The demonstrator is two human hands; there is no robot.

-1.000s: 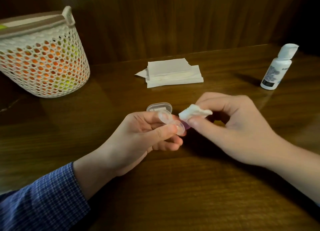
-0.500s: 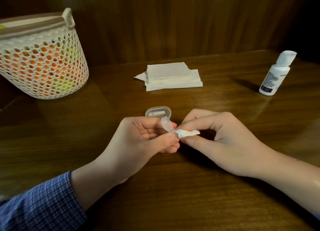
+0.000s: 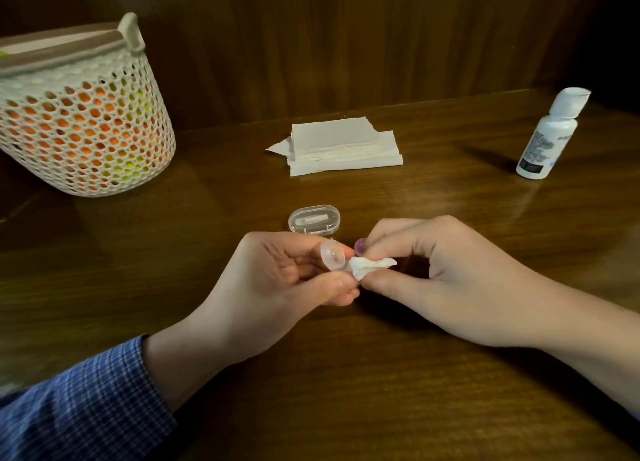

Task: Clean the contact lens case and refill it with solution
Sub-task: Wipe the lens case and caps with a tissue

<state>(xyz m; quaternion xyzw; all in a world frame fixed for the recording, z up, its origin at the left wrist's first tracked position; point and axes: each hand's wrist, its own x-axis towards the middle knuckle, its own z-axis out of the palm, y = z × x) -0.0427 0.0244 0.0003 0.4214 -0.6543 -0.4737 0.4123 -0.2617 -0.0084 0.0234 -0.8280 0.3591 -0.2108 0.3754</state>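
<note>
The contact lens case point(image 3: 333, 257) is pinched in the left hand point(image 3: 277, 280), thumb and fingers curled round it just above the counter point(image 3: 346, 374). A scrap of tissue point(image 3: 369, 266) is grasped by the right hand point(image 3: 443, 280) and pressed against the case; which well is wiped cannot be told. The cleaning step is judged in hand. Next, the solution bottle point(image 3: 547, 138), well apart at far right, must be fetched.

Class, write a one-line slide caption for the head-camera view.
Left hand holds the open lens case while right hand wipes it with a tissue wad; solution bottle waits.
</note>
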